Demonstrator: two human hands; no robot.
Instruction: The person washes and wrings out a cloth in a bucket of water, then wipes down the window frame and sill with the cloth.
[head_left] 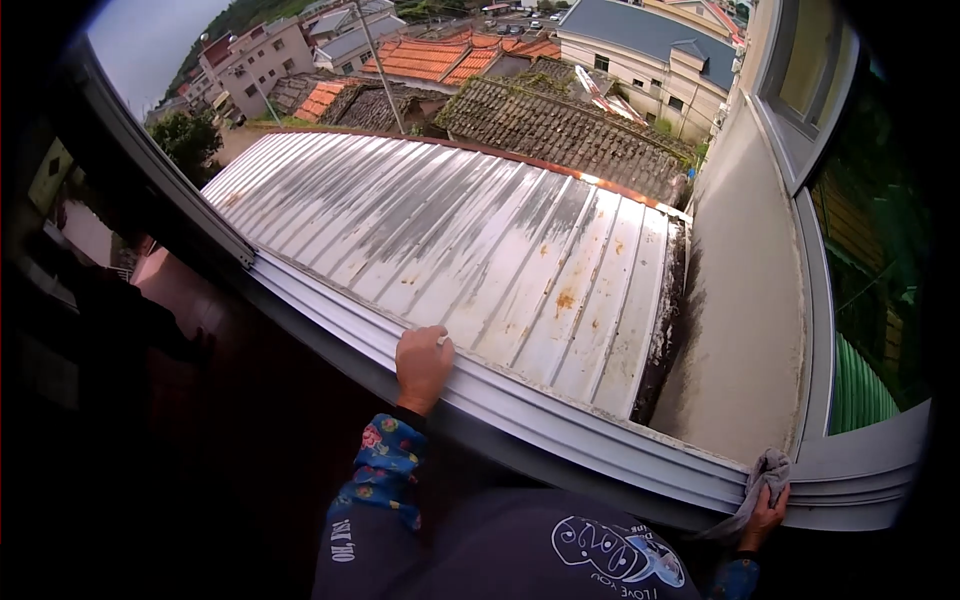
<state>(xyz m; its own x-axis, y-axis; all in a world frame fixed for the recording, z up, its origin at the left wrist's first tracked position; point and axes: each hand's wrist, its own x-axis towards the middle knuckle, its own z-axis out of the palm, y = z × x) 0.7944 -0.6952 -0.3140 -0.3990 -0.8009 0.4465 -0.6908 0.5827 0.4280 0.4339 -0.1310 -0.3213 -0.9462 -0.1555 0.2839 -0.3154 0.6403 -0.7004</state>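
Observation:
My left hand (423,370) rests at the middle of the silver window track (560,414), its fingers curled over the outer edge. A small pale spot shows by its fingers, too small to name. Bunched in my right hand (766,522) is a grey cloth (768,474), pressed against the track near its right end, beside the window jamb. Part of the cloth hangs down on the inner side. Patterned blue sleeves (385,465) cover my forearms.
Outside, below the track, lies a rust-stained ribbed metal roof (480,260). A concrete wall (745,270) and a framed window pane (865,270) stand at right. Tiled roofs (570,130) lie beyond. The dark sash edge (160,150) rises at left.

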